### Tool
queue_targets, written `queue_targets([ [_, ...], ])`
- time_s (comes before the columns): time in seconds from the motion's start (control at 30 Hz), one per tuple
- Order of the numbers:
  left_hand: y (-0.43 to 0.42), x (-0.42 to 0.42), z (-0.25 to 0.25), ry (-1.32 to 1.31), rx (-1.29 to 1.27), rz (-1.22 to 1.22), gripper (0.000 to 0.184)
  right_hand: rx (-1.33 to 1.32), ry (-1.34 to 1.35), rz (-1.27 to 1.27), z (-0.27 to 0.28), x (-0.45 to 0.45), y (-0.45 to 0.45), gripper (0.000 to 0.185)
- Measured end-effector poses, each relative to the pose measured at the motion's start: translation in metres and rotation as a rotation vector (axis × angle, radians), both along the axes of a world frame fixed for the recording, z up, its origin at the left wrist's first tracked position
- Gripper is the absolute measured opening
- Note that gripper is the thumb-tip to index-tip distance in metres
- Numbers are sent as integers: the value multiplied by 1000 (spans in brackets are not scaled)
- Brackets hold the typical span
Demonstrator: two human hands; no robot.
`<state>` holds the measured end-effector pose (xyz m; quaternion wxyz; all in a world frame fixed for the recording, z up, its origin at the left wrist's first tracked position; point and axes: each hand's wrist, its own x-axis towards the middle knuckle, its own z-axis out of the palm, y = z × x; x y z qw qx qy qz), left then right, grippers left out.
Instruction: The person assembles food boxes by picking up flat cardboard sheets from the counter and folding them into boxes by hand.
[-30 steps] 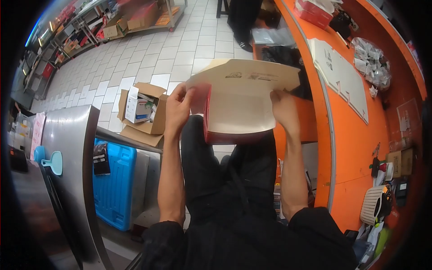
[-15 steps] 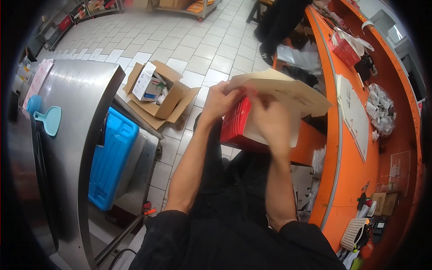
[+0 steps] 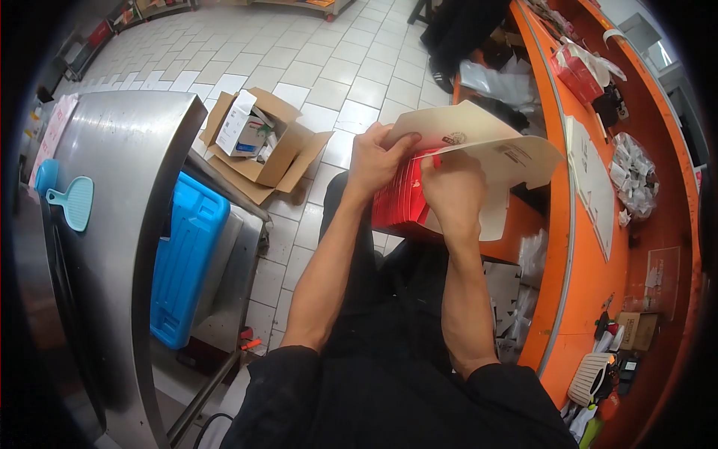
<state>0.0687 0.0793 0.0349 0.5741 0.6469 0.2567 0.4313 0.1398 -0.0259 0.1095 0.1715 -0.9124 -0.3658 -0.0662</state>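
Observation:
A stack of red-printed carton blanks (image 3: 399, 200) with cream insides stands in front of my lap, edges towards me. Its top cream sheet (image 3: 490, 127) is spread away to the right, with small dark print on it. My left hand (image 3: 376, 159) is closed at the stack's upper left corner, thumb on top of the cream flap and fingers behind it. Beside it, my right hand (image 3: 455, 191) is curled against a red-edged fold of the same carton blank, thumb up; most of its fingertips are hidden.
At left stands a steel table (image 3: 138, 135) with a light-blue scoop-like item (image 3: 76, 203); a blue plastic lid (image 3: 187, 262) leans below. An open cardboard box (image 3: 280, 168) sits on the tiled floor. Along the right runs an orange counter (image 3: 591, 295). Someone in dark trousers (image 3: 456, 34) stands beyond.
The cream sheet has opened wider, showing its print and the red fold. My right hand has moved slightly up from a blurred motion; my left hand keeps hold of the corner.

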Motion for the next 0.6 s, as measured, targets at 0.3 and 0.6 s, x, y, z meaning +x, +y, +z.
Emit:
queue_targets([
  [0.3,-6,-9,0,-55,-75,-67,21,-123,150,183,-2,17,12,36],
  [0.6,-4,-5,29,-2,-221,-201,31,704,530,-199,-34,116,-107,37],
])
